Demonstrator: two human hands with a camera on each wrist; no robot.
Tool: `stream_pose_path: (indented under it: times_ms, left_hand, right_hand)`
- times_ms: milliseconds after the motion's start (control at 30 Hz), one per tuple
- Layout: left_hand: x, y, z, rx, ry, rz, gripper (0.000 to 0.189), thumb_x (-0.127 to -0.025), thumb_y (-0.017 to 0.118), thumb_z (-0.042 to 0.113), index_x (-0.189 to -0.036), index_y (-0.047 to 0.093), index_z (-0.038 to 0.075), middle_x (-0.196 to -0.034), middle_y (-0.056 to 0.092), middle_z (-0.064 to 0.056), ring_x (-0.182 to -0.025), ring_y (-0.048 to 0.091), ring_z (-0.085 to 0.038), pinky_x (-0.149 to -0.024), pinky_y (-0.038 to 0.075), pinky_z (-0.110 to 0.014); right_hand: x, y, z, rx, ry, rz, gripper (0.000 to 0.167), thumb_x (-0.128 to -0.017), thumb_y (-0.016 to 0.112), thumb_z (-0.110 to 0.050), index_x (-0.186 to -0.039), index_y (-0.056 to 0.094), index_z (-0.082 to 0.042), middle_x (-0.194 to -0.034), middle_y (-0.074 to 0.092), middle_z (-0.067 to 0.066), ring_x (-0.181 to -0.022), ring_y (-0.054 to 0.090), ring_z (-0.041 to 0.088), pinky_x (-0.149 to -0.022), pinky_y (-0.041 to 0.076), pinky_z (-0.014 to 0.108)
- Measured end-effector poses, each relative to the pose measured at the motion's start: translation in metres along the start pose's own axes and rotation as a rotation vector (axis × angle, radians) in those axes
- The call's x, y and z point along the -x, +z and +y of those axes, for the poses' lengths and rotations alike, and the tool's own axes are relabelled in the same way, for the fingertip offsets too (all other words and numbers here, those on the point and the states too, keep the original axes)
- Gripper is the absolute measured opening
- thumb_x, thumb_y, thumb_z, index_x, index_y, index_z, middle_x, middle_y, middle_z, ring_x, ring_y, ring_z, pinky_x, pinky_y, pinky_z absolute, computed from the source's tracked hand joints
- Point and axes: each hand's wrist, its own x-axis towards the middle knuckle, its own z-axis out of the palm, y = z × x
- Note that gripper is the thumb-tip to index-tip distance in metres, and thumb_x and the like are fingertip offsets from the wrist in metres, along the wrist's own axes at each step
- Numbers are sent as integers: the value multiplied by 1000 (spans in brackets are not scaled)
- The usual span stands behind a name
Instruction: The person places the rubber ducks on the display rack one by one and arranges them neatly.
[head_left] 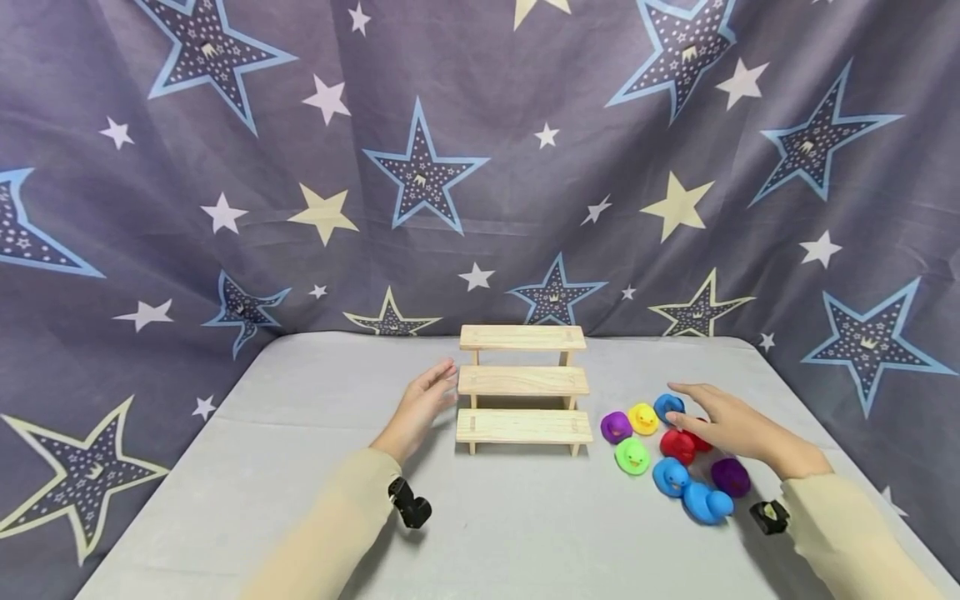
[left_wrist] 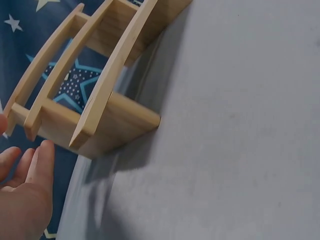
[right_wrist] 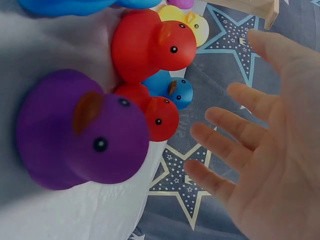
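Note:
A light wooden three-step stand (head_left: pixel 522 381) is at the middle back of the table. My left hand (head_left: pixel 420 408) is beside its left side, fingers extended and holding nothing; whether a fingertip touches the wood I cannot tell. Over a cluster of rubber ducks on the right hovers my right hand (head_left: pixel 731 423), its fingers spread and nothing in them. Below and around it are a red duck (head_left: pixel 677 447), a second red one partly hidden, a dark blue duck (head_left: pixel 666 406) and a purple duck (right_wrist: pixel 75 135), which looks large in the right wrist view.
Nearer the stand lie a yellow duck (head_left: pixel 642 418), another purple duck (head_left: pixel 616 427) and a green duck (head_left: pixel 632 457). Two light blue ducks, one a larger blue duck (head_left: pixel 707 503), sit in front. A star-patterned curtain (head_left: pixel 495 233) hangs behind the grey-covered table (head_left: pixel 525 533).

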Motion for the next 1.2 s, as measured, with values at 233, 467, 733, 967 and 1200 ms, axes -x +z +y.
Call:
stream_pose_path:
  times_ms: [233, 467, 733, 967, 1200]
  left_hand:
    - [-5, 10, -2, 59, -10, -29, 58, -100, 45, 3, -154, 26, -8, -159, 26, -24, -144, 33, -35, -114, 41, -39]
    - [-6, 14, -4, 51, -34, -32, 62, -97, 42, 0, -156, 24, -4, -161, 24, -20, -145, 31, -33, -115, 40, -40]
    - [-7, 13, -8, 112, -46, -33, 61, -99, 43, -1, -157, 25, 0, -162, 24, -17, -146, 31, -30, -116, 39, -39]
    - [-5, 13, -12, 171, -24, -62, 60, -99, 41, -2, -157, 23, -2, -162, 21, -21, -146, 28, -34, -118, 35, -42]
    - [-5, 14, -13, 174, -33, -48, 59, -99, 39, 0, -157, 24, -2, -162, 21, -20, -146, 29, -34, -118, 35, -42]
  right_hand:
    - [-6, -2, 1, 4, -16, -22, 61, -96, 67, -31, -141, 51, 7, -133, 55, 31, -118, 54, 49, -97, 47, 67]
    - [-10, -5, 4, -22, -3, -50, 59, -96, 66, -31, -140, 52, 6, -134, 55, 30, -114, 57, 48, -93, 51, 66]
    - [-18, -8, 5, -49, 1, -98, 59, -96, 67, -30, -138, 53, 7, -134, 55, 31, -113, 59, 49, -94, 52, 64]
    - [-27, -11, 10, -62, -14, -139, 58, -94, 70, -28, -134, 55, 9, -131, 58, 29, -111, 60, 48, -95, 52, 62]
    - [-35, -10, 17, -70, 26, -192, 55, -91, 72, -29, -133, 59, 6, -129, 59, 28, -114, 58, 47, -96, 51, 63]
